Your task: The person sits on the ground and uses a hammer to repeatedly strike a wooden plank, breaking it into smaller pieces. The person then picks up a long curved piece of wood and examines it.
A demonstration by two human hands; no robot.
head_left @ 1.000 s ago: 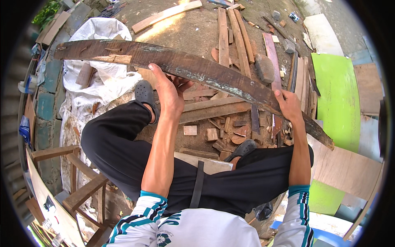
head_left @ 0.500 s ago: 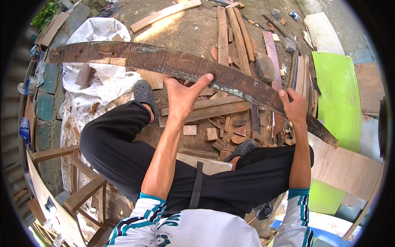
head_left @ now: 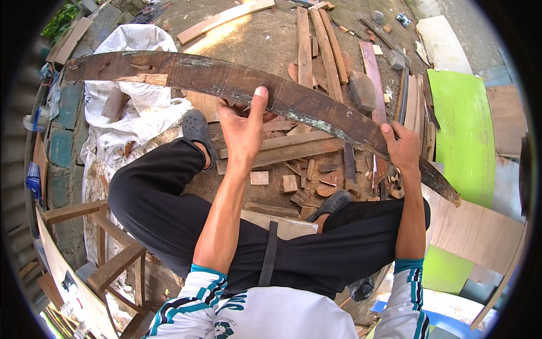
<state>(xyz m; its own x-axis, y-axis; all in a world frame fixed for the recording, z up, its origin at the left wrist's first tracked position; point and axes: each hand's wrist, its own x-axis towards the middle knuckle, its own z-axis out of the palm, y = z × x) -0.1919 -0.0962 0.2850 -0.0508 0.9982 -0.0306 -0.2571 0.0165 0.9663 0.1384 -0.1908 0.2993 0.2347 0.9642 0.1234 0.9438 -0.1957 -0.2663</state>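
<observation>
A long, dark, weathered wooden plank (head_left: 214, 74) spans the view in front of me, raised above the ground and slanting down toward the right. Pale greenish flakes and a lighter chipped patch mark its surface. My left hand (head_left: 243, 125) grips it near the middle, thumb on the face and fingers behind the lower edge. Toward the right end, my right hand (head_left: 403, 148) is closed round it, thumb on the near face. The fingers behind the plank are partly hidden.
Wooden strips (head_left: 305, 51) and small offcuts lie beyond my feet, near a grey stone block (head_left: 362, 91). A white sack (head_left: 135, 39) is at the far left, a wooden frame (head_left: 116, 274) at the near left. Green sheet (head_left: 460, 135) and plywood (head_left: 480, 230) lie right.
My left hand has shifted a little to the left along the plank, its thumb now pointing more upward. The plank has moved slightly left, its left part a bit up.
</observation>
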